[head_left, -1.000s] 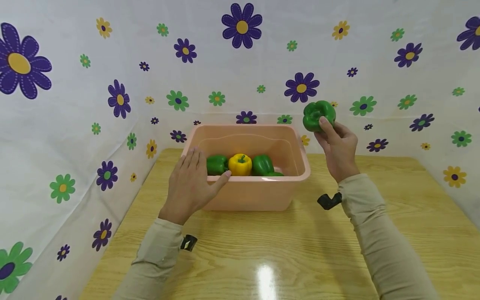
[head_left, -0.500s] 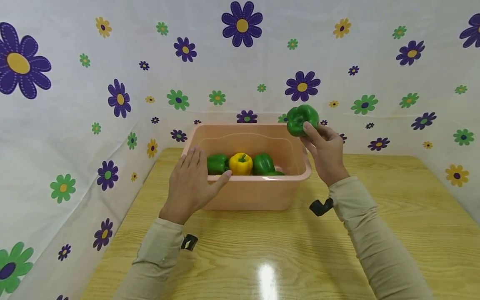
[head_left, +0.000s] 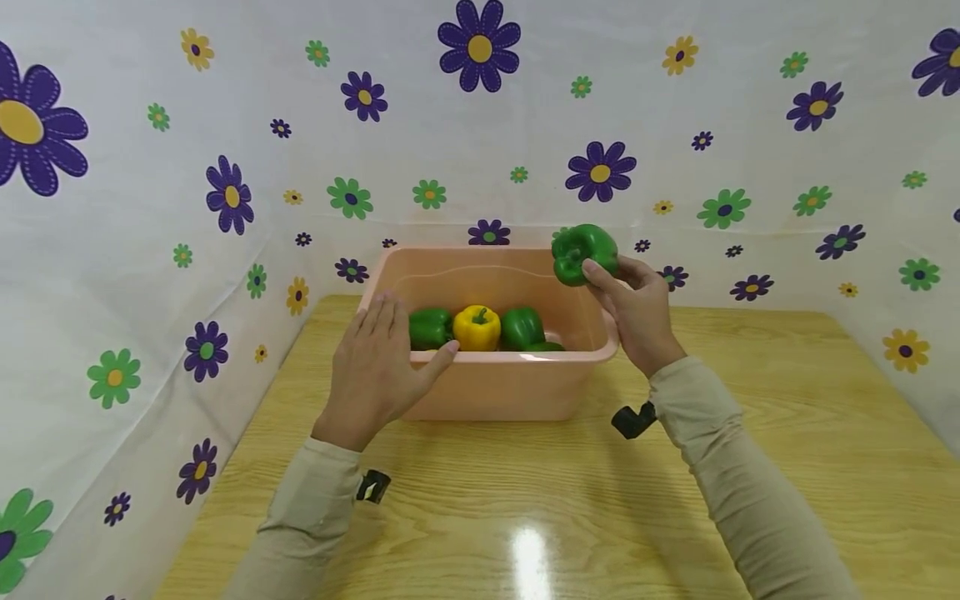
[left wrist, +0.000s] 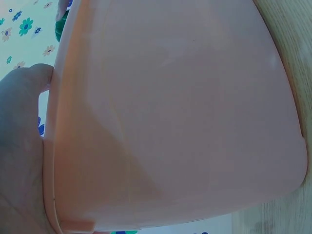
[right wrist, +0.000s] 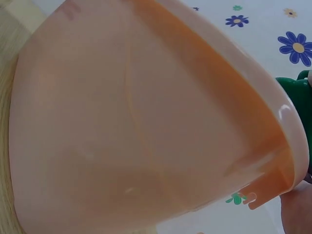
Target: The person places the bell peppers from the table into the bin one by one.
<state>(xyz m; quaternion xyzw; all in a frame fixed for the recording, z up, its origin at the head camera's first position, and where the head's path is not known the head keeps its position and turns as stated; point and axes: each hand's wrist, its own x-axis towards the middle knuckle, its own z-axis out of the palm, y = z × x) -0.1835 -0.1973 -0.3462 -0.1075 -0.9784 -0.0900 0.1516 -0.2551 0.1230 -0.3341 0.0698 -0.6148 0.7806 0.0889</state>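
Right hand [head_left: 637, 312] holds green pepper [head_left: 583, 252], base seemingly toward camera.

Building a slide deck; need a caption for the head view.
Right hand holds a green pepper over a pink tub; left hand rests on its rim.

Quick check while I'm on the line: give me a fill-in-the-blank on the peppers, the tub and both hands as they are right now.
1. The right hand has a grip on a pepper whose colour is ____.
2. The left hand rests on the near rim of the pink ____.
3. Between the green peppers in the tub lies one pepper that is ____.
4. The tub stands on a ____ table.

Missing words: green; tub; yellow; wooden
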